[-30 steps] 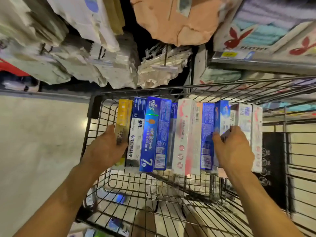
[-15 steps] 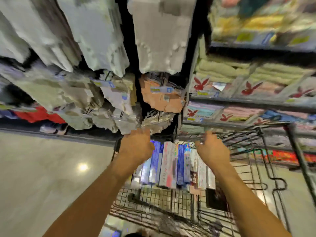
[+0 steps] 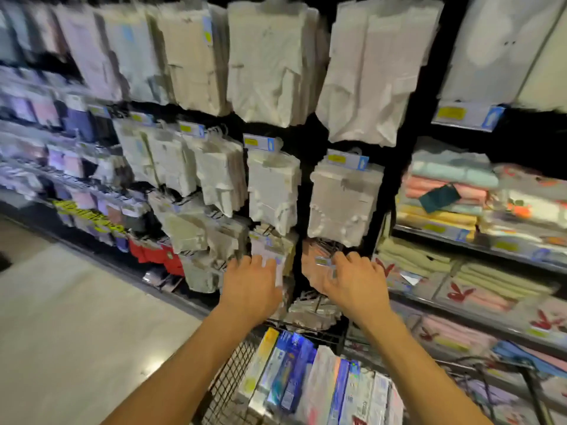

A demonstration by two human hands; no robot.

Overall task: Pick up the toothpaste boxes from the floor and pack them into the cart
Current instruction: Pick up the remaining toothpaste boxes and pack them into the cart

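Several toothpaste boxes (image 3: 310,381), yellow, blue and white, stand side by side in the black wire cart (image 3: 227,384) at the bottom of the view. My left hand (image 3: 250,286) is raised above the cart's far end, fingers spread, holding nothing. My right hand (image 3: 352,280) is stretched out beside it, also spread and empty. Both hands hover in front of the hanging packs, well clear of the boxes. No box on the floor is in view.
A store rack with hanging pale textile packs (image 3: 270,191) fills the view ahead. Shelves of folded towels (image 3: 460,191) stand at the right. Beige floor (image 3: 76,317) lies at the left. The image is motion-blurred.
Both hands have let go of the row of boxes and risen forward above the cart. The view has tilted up from the cart to the rack.
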